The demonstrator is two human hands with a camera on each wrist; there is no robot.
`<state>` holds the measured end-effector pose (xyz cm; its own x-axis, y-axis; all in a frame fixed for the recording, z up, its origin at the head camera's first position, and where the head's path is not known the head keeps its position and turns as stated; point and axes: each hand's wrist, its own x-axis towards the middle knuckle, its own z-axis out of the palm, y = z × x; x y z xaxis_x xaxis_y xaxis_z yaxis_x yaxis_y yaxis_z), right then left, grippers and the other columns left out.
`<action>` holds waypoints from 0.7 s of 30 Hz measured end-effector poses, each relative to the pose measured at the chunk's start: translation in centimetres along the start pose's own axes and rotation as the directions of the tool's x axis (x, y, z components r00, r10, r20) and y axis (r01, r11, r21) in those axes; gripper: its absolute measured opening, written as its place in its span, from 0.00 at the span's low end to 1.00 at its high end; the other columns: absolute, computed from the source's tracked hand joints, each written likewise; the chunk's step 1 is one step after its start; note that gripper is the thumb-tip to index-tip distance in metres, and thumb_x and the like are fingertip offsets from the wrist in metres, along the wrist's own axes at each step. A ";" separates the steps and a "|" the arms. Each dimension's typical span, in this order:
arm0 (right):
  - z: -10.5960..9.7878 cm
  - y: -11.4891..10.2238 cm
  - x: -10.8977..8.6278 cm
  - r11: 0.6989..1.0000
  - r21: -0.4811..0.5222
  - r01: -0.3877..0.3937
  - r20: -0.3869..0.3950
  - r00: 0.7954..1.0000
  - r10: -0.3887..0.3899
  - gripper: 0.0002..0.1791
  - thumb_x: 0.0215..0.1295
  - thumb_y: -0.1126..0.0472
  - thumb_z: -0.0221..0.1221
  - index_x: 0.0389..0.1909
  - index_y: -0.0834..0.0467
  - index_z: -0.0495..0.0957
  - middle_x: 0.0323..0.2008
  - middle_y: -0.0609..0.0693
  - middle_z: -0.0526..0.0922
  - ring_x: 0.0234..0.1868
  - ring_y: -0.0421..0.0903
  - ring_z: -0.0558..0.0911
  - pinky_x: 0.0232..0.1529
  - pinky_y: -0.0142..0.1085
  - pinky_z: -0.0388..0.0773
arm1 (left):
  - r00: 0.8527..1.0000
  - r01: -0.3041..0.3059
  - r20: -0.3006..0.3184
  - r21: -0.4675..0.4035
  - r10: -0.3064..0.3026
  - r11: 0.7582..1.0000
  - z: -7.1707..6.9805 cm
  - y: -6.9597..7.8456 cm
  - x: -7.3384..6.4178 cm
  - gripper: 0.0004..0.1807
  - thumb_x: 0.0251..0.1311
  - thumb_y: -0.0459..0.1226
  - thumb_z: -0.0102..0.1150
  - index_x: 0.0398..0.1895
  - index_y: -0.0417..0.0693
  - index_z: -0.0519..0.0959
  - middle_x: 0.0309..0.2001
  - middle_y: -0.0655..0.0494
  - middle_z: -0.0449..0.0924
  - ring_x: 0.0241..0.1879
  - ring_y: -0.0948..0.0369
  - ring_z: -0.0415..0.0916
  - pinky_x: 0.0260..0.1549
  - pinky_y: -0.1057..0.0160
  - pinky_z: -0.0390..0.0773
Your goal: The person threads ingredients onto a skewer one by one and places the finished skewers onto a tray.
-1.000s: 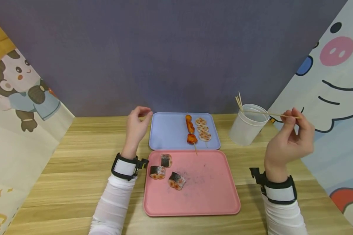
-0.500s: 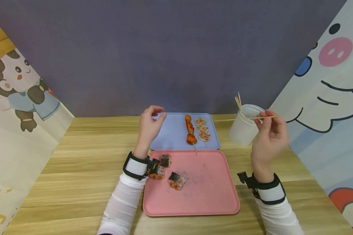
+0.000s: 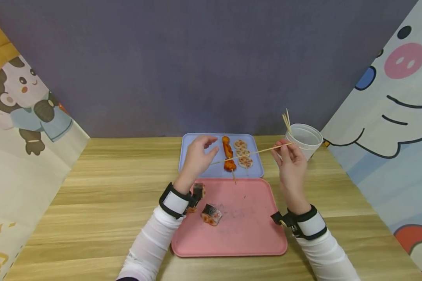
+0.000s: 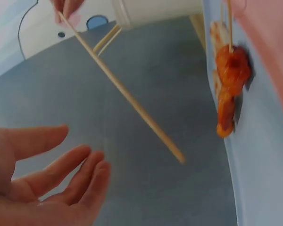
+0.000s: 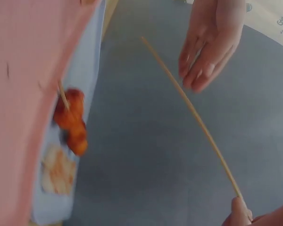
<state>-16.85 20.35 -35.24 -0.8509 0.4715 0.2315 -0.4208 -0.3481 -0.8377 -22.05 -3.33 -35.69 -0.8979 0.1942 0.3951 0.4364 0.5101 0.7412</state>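
In the head view my right hand (image 3: 292, 166) pinches one end of a thin wooden skewer (image 3: 260, 151), which points left above the blue tray. My left hand (image 3: 198, 156) is near the skewer's free end, with thumb and fingers apart and nothing between them. The left wrist view shows that free end of the skewer (image 4: 153, 125) a short way off the left fingertips (image 4: 101, 172). Pieces of dark-skinned grilled food (image 3: 211, 214) lie on the pink tray (image 3: 246, 238), some partly hidden by my left wrist strap.
The blue tray (image 3: 211, 171) behind the pink one bears a skewer of orange-brown pieces (image 3: 227, 148) and one of round lotus-like slices (image 3: 244, 153). At its right stands a white bucket (image 3: 307, 136) with several skewers (image 3: 287, 121) leaning out. A grey panel (image 3: 211, 66) rises behind the table.
My right hand has carried the skewer left from beside the bucket to above the blue tray. My left hand has moved right, toward the skewer's free end.
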 end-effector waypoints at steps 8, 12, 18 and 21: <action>0.1 1.3 -0.3 0.965 -0.035 -0.261 0.008 0.965 0.261 0.09 0.72 0.68 0.45 0.48 0.65 0.70 0.44 0.54 0.73 0.46 0.43 0.78 0.52 0.31 0.77 | 0.954 -0.039 0.301 0.163 -0.012 0.986 1.7 0.8 -0.4 0.18 0.61 0.35 0.60 0.54 0.40 0.77 0.50 0.43 0.78 0.50 0.50 0.76 0.49 0.54 0.76; 0.3 1.7 -0.6 0.946 -0.020 -0.324 0.032 0.945 0.324 0.09 0.73 0.68 0.43 0.48 0.64 0.69 0.43 0.52 0.72 0.46 0.43 0.77 0.54 0.31 0.76 | 0.942 -0.077 0.334 0.178 0.013 0.981 2.2 1.1 -0.6 0.15 0.61 0.33 0.59 0.51 0.40 0.79 0.46 0.44 0.80 0.47 0.51 0.77 0.47 0.56 0.77; 0.5 2.3 -0.8 0.927 -0.046 -0.372 0.043 0.926 0.374 0.12 0.74 0.68 0.41 0.53 0.68 0.64 0.44 0.53 0.71 0.44 0.42 0.76 0.56 0.32 0.75 | 0.947 -0.107 0.318 0.190 0.042 0.976 3.0 1.4 -1.1 0.07 0.61 0.32 0.59 0.40 0.44 0.84 0.38 0.50 0.83 0.37 0.57 0.79 0.37 0.63 0.78; 0.5 2.5 -0.8 0.923 -0.047 -0.382 0.040 0.922 0.384 0.13 0.74 0.68 0.41 0.54 0.69 0.64 0.46 0.55 0.70 0.45 0.43 0.75 0.56 0.32 0.74 | 0.952 -0.095 0.305 0.195 0.032 0.976 3.2 1.4 -1.3 0.06 0.61 0.32 0.59 0.36 0.46 0.85 0.35 0.53 0.84 0.34 0.59 0.78 0.33 0.65 0.76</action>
<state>-17.40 18.71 -37.24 -0.9592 0.2687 -0.0882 -0.0485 -0.4634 -0.8848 -20.43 -0.18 -36.90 -0.8582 0.4566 0.2346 0.5005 0.6429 0.5798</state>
